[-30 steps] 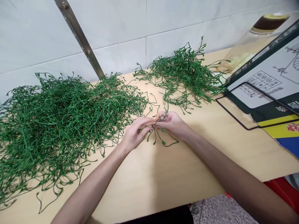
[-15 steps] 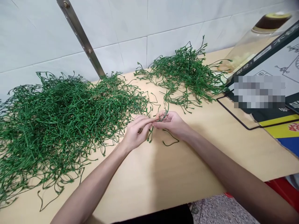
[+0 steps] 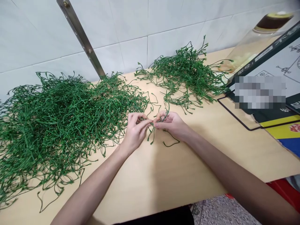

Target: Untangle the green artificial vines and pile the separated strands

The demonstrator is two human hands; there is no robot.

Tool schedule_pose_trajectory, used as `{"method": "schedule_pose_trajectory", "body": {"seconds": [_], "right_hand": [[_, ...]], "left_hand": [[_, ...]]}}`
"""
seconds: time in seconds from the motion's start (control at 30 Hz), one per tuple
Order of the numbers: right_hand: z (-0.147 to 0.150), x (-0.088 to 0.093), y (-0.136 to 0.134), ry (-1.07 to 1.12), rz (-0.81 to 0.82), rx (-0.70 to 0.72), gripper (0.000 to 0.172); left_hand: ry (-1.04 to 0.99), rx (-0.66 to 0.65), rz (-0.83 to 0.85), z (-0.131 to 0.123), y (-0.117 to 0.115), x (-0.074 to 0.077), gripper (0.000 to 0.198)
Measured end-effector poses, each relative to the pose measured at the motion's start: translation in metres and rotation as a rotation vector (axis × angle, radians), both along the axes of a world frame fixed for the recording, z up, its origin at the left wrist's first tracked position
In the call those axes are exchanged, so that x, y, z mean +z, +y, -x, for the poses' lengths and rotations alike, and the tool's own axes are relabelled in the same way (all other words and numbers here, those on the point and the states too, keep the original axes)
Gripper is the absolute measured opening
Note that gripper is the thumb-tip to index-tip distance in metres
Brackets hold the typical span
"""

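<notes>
My left hand and my right hand meet over the table, fingertips nearly touching. Both pinch thin green artificial plant stems, whose forked ends hang below the fingers. Another length curves up past my right fingers. How the stems join between the fingertips is hidden. A loose stem lies just below my right hand. A large tangled heap of green stems spreads to the left, and a smaller pile of stems lies beyond my hands.
A pale wooden table carries everything. At the right stand a printed box with a black strap loop and a clear bottle with a dark cap. A metal bracket runs up the tiled wall behind.
My left fingers have shifted and bent, with the index finger now arched and the pinch slightly lower. More stem ends show below it. The right hand stays in place.
</notes>
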State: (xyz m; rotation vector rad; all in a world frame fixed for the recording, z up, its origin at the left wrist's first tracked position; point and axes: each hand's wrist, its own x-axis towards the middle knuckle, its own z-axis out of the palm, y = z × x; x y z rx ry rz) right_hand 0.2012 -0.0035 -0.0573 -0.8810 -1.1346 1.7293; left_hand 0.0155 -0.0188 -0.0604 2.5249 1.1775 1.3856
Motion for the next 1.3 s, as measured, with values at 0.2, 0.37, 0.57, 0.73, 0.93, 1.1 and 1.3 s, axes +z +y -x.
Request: {"method": "schedule_pose_trajectory", "body": {"seconds": [0.2,0.37,0.57,0.73,0.93,1.1,1.3], "right_hand": [[0.001,-0.003,0.001,0.027,-0.028,-0.076,0.03],[0.003,0.0,0.001,0.035,-0.03,-0.173,0.032],[0.004,0.003,0.003,0.061,0.05,-0.251,0.032],[0.004,0.005,0.002,0.087,0.075,-0.226,0.036],[0.004,0.007,0.001,0.095,0.132,-0.203,0.037],[0.004,0.007,0.001,0.125,0.13,-0.173,0.038],[0.002,0.005,0.001,0.132,0.1,-0.151,0.034]], "left_hand": [[0.057,-0.049,0.034,-0.001,-0.003,-0.001,0.024],[0.016,-0.096,0.103,0.0,-0.007,0.006,0.026],[-0.146,0.297,0.105,0.0,-0.003,0.003,0.015],[-0.027,0.325,0.031,0.0,-0.003,0.001,0.024],[-0.043,0.038,0.025,0.0,-0.003,0.002,0.041],[-0.078,-0.058,0.111,-0.004,-0.002,0.002,0.015],[-0.174,-0.021,0.103,-0.003,-0.002,0.006,0.008]]}}
